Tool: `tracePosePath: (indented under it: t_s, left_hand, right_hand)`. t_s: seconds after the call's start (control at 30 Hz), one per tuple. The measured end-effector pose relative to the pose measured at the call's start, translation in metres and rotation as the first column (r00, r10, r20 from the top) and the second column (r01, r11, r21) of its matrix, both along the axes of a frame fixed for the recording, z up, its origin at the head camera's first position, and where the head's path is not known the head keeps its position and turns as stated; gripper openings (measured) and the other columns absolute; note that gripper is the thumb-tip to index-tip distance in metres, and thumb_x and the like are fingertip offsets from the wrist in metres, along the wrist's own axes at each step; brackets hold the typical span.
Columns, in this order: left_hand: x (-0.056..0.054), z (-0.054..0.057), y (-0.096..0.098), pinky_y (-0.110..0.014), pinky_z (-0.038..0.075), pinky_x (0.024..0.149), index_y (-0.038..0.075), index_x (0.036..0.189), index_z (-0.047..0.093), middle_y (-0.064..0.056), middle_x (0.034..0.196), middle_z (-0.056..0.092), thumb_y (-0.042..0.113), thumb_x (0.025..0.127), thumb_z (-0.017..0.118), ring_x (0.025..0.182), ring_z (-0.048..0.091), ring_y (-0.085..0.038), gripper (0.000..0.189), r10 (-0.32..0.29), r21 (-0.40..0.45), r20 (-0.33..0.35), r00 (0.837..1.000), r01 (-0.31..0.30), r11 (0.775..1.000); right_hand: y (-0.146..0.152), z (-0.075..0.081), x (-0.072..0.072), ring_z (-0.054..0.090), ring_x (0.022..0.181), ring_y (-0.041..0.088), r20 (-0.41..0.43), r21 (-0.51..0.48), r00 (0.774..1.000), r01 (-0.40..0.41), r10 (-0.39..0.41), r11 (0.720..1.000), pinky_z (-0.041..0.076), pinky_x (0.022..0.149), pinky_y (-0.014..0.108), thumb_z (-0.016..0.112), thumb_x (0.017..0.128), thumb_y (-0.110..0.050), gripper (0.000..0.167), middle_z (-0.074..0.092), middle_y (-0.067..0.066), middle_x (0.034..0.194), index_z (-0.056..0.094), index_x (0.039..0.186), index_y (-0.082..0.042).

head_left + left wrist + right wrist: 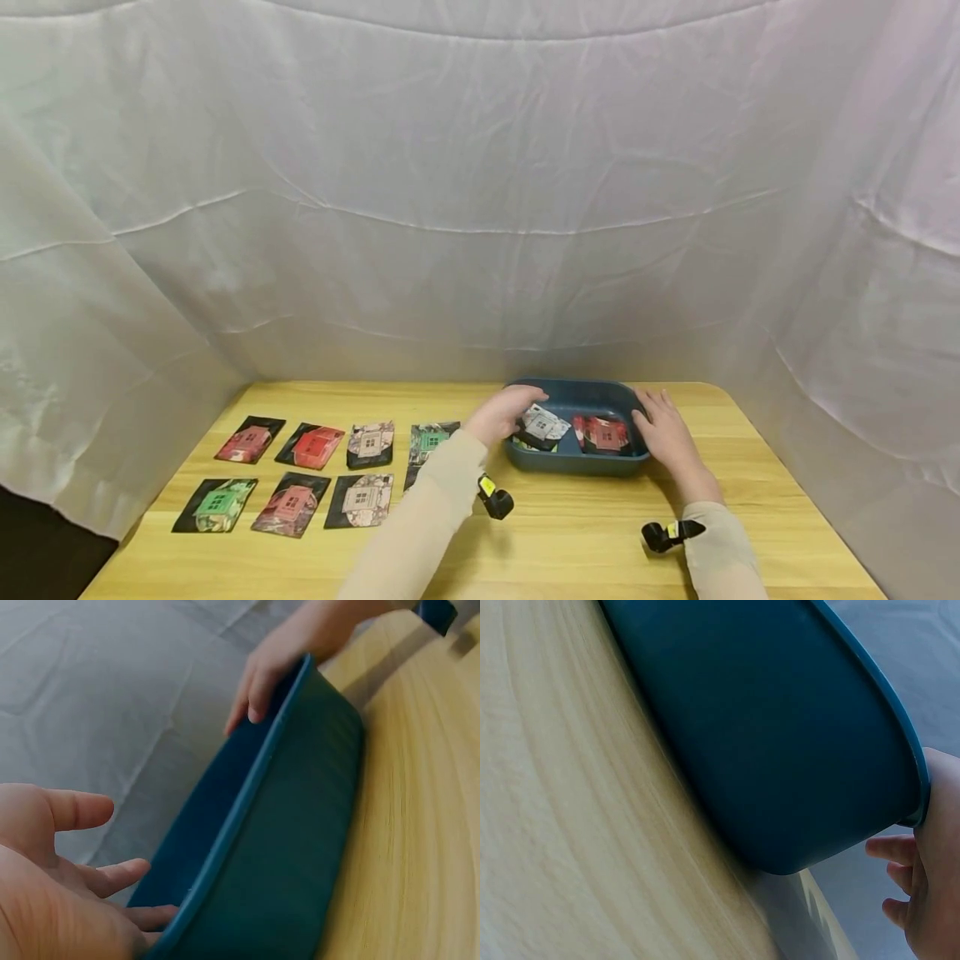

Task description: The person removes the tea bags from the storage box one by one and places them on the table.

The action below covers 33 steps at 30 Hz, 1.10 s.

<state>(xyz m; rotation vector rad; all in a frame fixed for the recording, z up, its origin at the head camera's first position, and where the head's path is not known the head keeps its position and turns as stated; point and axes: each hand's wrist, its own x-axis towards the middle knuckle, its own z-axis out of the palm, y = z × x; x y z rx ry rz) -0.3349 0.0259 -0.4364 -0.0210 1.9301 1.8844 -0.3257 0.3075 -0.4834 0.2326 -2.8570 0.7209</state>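
From the head feed I see seven packets on the left of the bench (570, 537), laid flat in two rows. The front row runs from a green packet (215, 504) through a dull red packet (291, 504) to a pale packet (360, 500). The back row runs from a pink packet (250, 440) through a bright red packet (310, 446) and a black-edged packet (370, 443) to a striped green packet (431, 440), partly hidden by the left sleeve (420, 525). Next comes the left hand (502, 412) at the left end of the blue bin (577, 467). My left wrist feed shows its fingers loosely spread and the thumb well apart from them; the fingers reach over the rim, and I see nothing in their hold. The bin sits on the bench right of the rows, toward the back edge. Inside, a white packet (546, 423) lies on the left near the left fingers, with other packets partly showing under it, and a few red packets (606, 435) lie overlapped on the right. At the bin's right end I find the right hand (670, 437) straddling the rim, thumb on the inner side and fingers outside, holding it lightly.
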Motion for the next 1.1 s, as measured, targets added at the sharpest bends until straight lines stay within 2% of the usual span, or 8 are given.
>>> tracePosePath:
  t_s: [0.1,0.17,0.37,0.5,0.67,0.87,1.1]
  left_hand:
    - [-0.005,-0.002,0.005,-0.056,0.035,0.112,-0.002,0.133,0.053,-0.022,0.147,0.042,0.020,0.093,0.057,0.130,0.046,-0.040,0.046,0.041,-0.041,0.002,0.999,-0.041,0.998]
    - [-0.007,-0.003,0.007,-0.051,0.040,0.110,-0.002,0.131,0.055,-0.021,0.144,0.044,0.019,0.092,0.058,0.125,0.049,-0.039,0.044,0.064,-0.063,-0.010,0.998,-0.065,0.996]
    - [-0.010,-0.005,0.010,-0.047,0.037,0.113,0.000,0.134,0.055,-0.018,0.150,0.040,0.022,0.093,0.058,0.132,0.044,-0.036,0.046,0.085,-0.118,-0.043,0.995,-0.089,0.989]
    - [-0.011,-0.007,0.013,-0.046,0.043,0.108,-0.002,0.136,0.051,-0.019,0.147,0.043,0.021,0.093,0.056,0.125,0.049,-0.036,0.049,0.102,-0.139,-0.030,0.994,-0.105,0.985]
    - [-0.013,-0.008,0.017,-0.048,0.046,0.104,-0.004,0.136,0.050,-0.021,0.142,0.046,0.021,0.093,0.055,0.121,0.052,-0.036,0.049,0.108,-0.169,-0.014,0.994,-0.109,0.980]
    - [-0.011,-0.009,0.015,-0.052,0.047,0.099,-0.001,0.137,0.049,-0.026,0.142,0.046,0.024,0.089,0.061,0.119,0.051,-0.039,0.055,0.106,-0.181,0.043,0.993,-0.097,0.979]
    - [-0.010,-0.014,0.013,-0.038,0.053,0.080,0.006,0.139,0.048,-0.025,0.133,0.052,0.026,0.088,0.062,0.102,0.058,-0.032,0.057,0.057,-0.146,0.086,0.995,-0.044,0.988]
  right_hand:
    - [0.000,0.000,0.000,0.018,0.141,0.055,-0.006,0.000,1.000,0.001,-0.001,1.000,0.018,0.115,0.065,0.044,0.101,-0.020,0.052,0.035,0.035,0.147,0.037,0.146,0.005]
    - [-0.001,0.001,0.000,0.018,0.141,0.055,-0.008,0.004,1.000,0.002,-0.002,1.000,0.018,0.115,0.065,0.044,0.101,-0.020,0.052,0.035,0.036,0.147,0.037,0.146,0.005]
    - [-0.002,0.002,-0.001,0.018,0.142,0.055,-0.007,0.013,1.000,0.004,-0.004,1.000,0.019,0.115,0.065,0.043,0.101,-0.019,0.052,0.034,0.036,0.147,0.036,0.147,0.005]
    - [-0.002,0.001,-0.001,0.018,0.142,0.055,-0.006,0.010,1.000,0.005,-0.005,1.000,0.019,0.115,0.065,0.043,0.101,-0.019,0.052,0.035,0.035,0.147,0.035,0.147,0.005]
    - [-0.002,0.000,-0.001,0.017,0.142,0.054,-0.001,0.008,1.000,0.008,-0.008,1.000,0.018,0.115,0.065,0.043,0.101,-0.019,0.052,0.034,0.035,0.148,0.035,0.147,0.005]
    - [-0.001,0.000,-0.001,0.016,0.143,0.054,0.013,0.001,1.000,0.012,-0.012,1.000,0.017,0.116,0.065,0.043,0.102,-0.020,0.053,0.033,0.034,0.149,0.034,0.148,0.004]
    - [-0.001,0.001,0.000,0.015,0.143,0.053,0.026,-0.003,1.000,0.016,-0.016,1.000,0.016,0.116,0.065,0.043,0.102,-0.021,0.053,0.032,0.034,0.150,0.034,0.148,0.003]
